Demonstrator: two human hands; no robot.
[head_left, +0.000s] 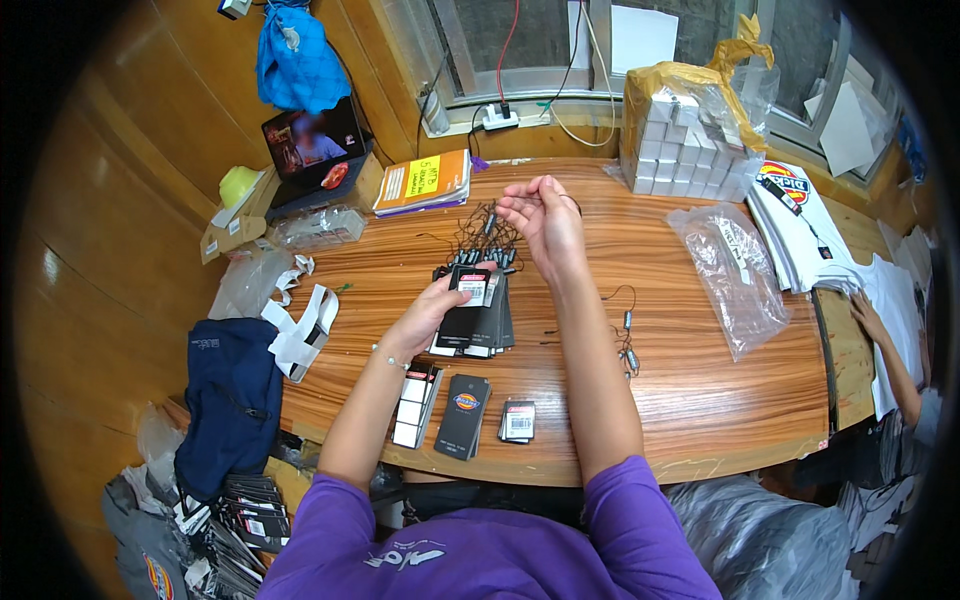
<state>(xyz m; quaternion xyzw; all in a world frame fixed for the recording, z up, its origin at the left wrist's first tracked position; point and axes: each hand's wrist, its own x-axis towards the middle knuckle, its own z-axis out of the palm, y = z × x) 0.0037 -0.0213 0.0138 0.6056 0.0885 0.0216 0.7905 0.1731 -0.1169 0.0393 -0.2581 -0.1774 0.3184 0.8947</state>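
Observation:
My left hand (428,312) is closed on a black hang tag (462,322) with a white barcode label and a red strip on it. That tag lies over a stack of similar tags (503,325). Beyond them spreads a tangle of black tag strings (482,240) with small dark seal ends. My right hand (548,222) is raised past the strings, its thumb and fingers drawn together; what they pinch, if anything, is too small to make out. Nearer me lie a pile of tags with white stickers (413,408), a stack of black tags (463,418) and a small stack of barcode labels (517,422).
Loose strings (628,340) lie right of my right forearm. Beyond are a clear plastic bag (735,275), stacked small white boxes (680,150), folders (425,182) and a screen (315,145). At far right, another person's hand (872,320) touches white shirts (895,300).

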